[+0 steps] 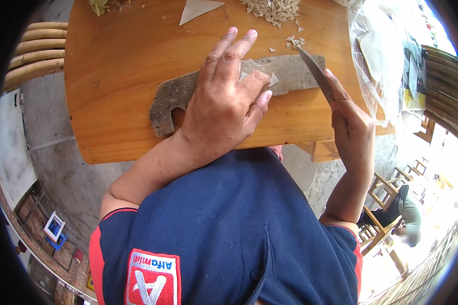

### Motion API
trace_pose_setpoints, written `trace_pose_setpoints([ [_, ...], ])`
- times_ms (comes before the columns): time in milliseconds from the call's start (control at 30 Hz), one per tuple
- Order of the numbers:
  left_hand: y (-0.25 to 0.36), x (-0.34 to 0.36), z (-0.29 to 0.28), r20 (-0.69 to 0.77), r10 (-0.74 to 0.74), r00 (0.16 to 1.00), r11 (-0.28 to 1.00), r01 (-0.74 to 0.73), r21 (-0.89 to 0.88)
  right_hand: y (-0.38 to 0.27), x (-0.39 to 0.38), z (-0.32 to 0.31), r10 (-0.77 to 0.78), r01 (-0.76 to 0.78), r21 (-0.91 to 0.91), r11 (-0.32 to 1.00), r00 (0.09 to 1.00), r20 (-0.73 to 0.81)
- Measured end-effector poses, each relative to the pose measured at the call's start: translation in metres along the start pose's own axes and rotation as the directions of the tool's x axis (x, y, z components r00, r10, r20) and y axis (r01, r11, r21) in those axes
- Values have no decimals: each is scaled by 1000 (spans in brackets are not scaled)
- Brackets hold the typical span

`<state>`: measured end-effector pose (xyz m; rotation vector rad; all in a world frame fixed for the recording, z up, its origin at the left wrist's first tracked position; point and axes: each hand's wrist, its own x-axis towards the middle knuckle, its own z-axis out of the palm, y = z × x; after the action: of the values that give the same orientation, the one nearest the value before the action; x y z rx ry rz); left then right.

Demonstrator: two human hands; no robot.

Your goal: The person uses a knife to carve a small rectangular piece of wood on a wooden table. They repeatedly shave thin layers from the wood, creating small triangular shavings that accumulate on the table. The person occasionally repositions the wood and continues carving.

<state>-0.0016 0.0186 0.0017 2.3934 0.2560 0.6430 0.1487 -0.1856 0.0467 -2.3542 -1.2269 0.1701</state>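
Observation:
My left hand (221, 96) rests over a worn wooden board (292, 70) with a notch near its left end. Its index finger and thumb are pinched together on small pale pieces, while two other fingers stretch outward. One pointed pale piece (274, 80) shows beside the fingertips; the rest of what they hold is mostly covered. In my right hand (352, 119) is a knife (314, 70), gripped with a finger laid along it. Its dark blade slants across the board's right end, tip toward a few small pale triangles (293, 41). Blade and left fingertips are apart.
A heap of small pale triangles (275, 9) lies at the table's far side, near a larger pale triangular sheet (198, 10). Clear plastic bags (374, 61) cover the right edge of the wooden table (112, 101). A person (409, 216) bends among wooden stools at right.

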Motion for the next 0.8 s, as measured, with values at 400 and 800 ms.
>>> trace_pose_setpoints([
  [400,-1,-1,-1,-12,26,1000,999,-26,-21,-20,-18,-13,63,-54,-76,996,992,111],
  [800,-1,-1,-2,8,53,999,999,-53,6,-42,-22,-4,138,-114,-113,987,962,237],
])
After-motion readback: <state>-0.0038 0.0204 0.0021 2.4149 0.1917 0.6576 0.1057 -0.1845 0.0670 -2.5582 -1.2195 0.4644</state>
